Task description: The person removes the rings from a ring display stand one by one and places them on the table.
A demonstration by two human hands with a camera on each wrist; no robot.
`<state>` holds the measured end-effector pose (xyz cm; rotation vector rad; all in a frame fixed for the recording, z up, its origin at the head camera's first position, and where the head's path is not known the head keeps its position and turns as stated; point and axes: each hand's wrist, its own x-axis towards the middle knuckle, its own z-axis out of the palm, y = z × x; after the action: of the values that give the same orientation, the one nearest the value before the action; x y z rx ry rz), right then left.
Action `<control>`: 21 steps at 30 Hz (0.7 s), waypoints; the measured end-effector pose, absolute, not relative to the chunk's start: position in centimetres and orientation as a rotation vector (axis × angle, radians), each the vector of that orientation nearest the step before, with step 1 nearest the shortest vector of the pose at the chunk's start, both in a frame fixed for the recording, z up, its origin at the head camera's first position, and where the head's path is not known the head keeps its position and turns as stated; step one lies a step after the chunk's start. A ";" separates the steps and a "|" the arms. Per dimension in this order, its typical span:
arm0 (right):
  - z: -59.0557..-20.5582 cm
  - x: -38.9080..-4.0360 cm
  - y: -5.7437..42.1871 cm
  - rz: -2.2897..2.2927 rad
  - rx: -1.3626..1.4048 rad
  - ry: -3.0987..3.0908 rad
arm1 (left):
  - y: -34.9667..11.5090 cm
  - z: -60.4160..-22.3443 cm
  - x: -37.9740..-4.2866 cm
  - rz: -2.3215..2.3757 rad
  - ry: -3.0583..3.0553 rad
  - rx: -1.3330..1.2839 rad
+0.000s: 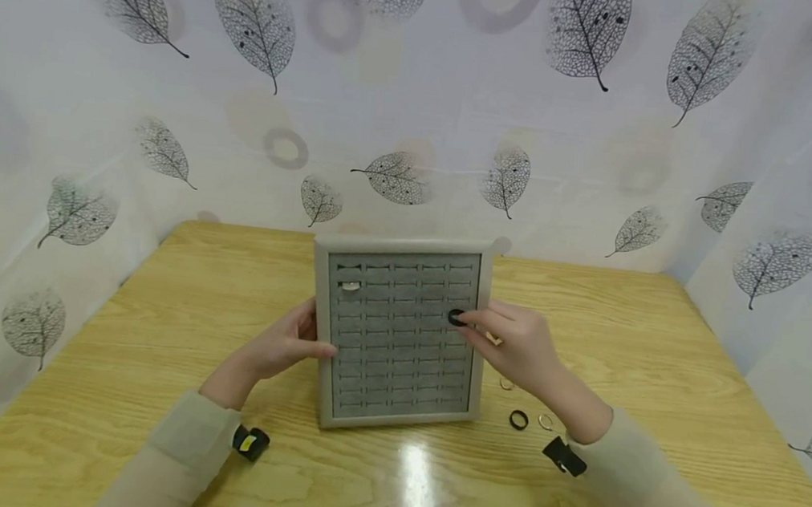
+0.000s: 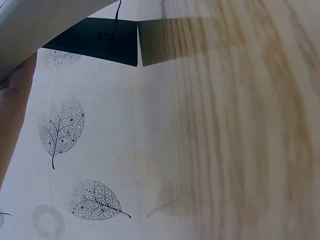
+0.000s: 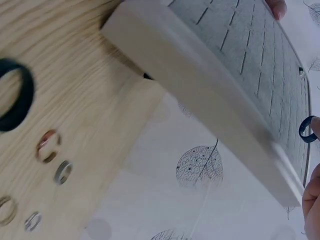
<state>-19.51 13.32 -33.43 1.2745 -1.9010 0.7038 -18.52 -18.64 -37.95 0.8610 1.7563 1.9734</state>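
Note:
A ring display board with a pale frame and grey slotted padding leans back on the wooden table. On its left edge, my left hand grips the frame, thumb in front and the other fingers largely hidden. My right hand pinches a black ring between thumb and fingertips, close in front of the slots near the right edge. In the right wrist view the black ring overlaps the padding. A silver ring sits in a slot at the upper left.
On the table right of the board lie another black ring, a copper-coloured ring, a gold-toned ring and silver rings. A dark panel shows behind the board. Leaf-patterned sheeting borders the table.

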 end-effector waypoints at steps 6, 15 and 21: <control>-34.0 -18.8 15.5 0.645 1.235 -1.964 | -18.6 -37.9 -18.5 1.968 1.764 0.851; -35.3 -18.0 18.2 0.602 1.184 -2.033 | -18.6 -37.8 -18.4 1.964 1.782 0.838; -36.1 -17.5 19.5 0.567 1.182 -2.061 | -18.6 -37.7 -18.4 1.961 1.784 0.841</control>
<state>-17.55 19.47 -36.07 1.1821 -2.0612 0.5671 -18.42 -18.57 -37.74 0.8415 1.7838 1.9608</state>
